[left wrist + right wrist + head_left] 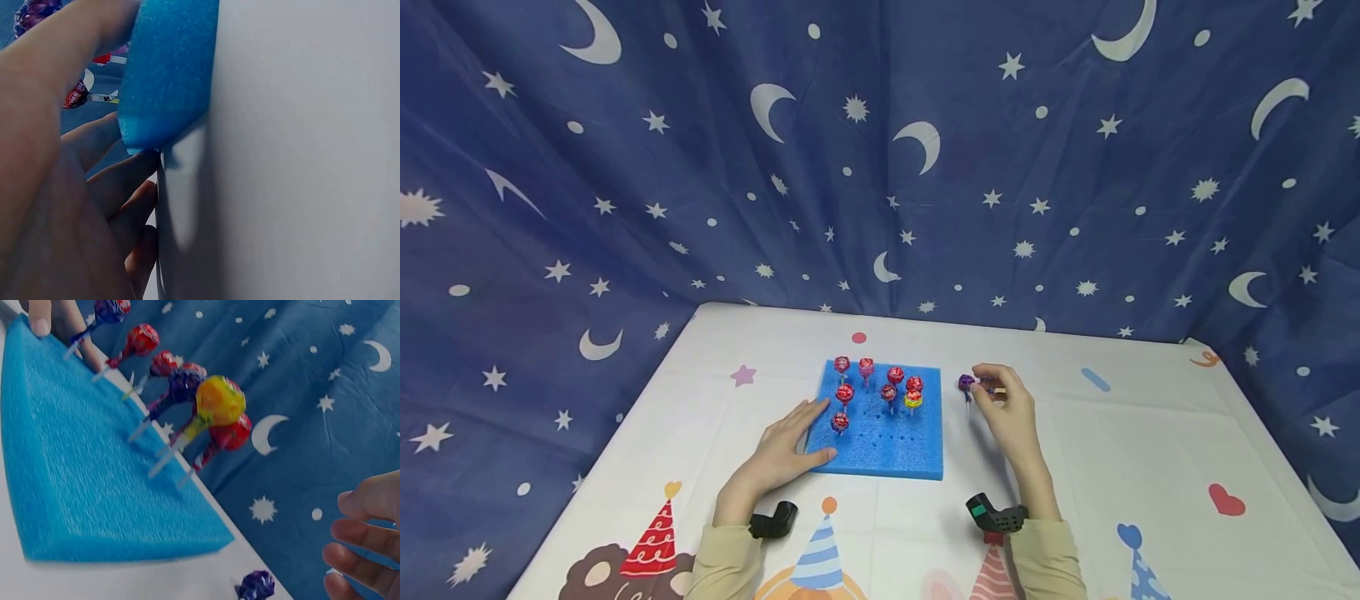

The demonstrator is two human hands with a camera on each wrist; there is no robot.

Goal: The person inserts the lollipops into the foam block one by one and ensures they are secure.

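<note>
A blue foam block (887, 454) lies on the table with several wrapped lollipops standing in it on their sticks. Most have red or dark wrappers; one is a yellow lollipop (220, 401). My left hand (782, 450) rests along the block's left side, its thumb on the front corner and fingers spread. Right of the block is a purple lollipop (966, 382), its white stick pointing toward me. My right hand (1009, 410) hovers beside that lollipop with thumb and fingers apart. In the right wrist view, a gap shows between its fingertips (334, 555) and the purple wrapper.
The table is covered by a white cloth (1120, 467) printed with party hats, hearts and stars. A dark blue curtain (865, 208) with moons and stars hangs behind it. Rows of small holes (887, 437) mark the front part of the foam.
</note>
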